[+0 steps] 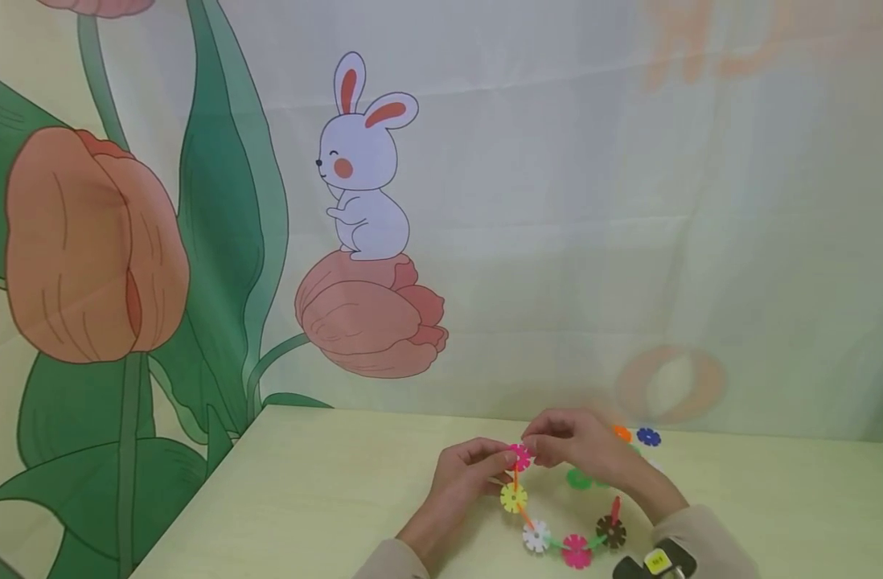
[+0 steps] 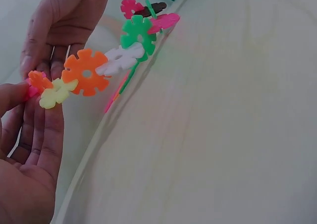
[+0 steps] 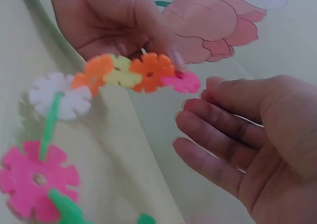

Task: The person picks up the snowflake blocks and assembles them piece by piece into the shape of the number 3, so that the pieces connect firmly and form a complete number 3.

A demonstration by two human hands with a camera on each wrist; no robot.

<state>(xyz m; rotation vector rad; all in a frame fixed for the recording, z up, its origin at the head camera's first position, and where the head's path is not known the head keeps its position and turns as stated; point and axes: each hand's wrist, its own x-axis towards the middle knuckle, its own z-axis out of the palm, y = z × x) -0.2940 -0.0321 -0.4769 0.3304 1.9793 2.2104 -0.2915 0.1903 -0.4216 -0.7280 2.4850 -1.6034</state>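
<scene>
Pinches a bright pink, notched, flower-shaped plastic disc (image 1: pixel 522 459) between the thumb and fingers of the left hand (image 1: pixel 459 478). Has the pink disc at one end of a curved chain of slotted, multicoloured plastic discs (image 2: pixel 116 63), over the far part of a pale yellow tabletop (image 1: pixel 311 498). Brings the right hand (image 1: pixel 575 442) to the other side of the pink disc, thumb and index fingertips close together at its edge, other fingers loosely extended in the right wrist view. Cannot tell whether to call this a grasp or a bare touch.

Runs on along the chain from the pink disc through a thin orange disc seen edge-on (image 1: pixel 517 480), a yellow flower-shaped disc (image 1: pixel 510 502), another orange piece, a white flower-shaped disc (image 1: pixel 531 532), a green edge-on piece, a second pink disc (image 1: pixel 572 555), another green piece, then a dark brown disc (image 1: pixel 606 534) with a red piece (image 1: pixel 616 508) upright beside it. Shows, beyond the right forearm, a dark blue notched disc (image 1: pixel 648 437) and an orange disc (image 1: pixel 622 433); shows a green disc (image 1: pixel 578 478) below the right hand. Cannot tell how these join, being partly hidden.

Faces a pale fabric backdrop (image 1: pixel 528 201) printed with orange tulips and a white rabbit.
</scene>
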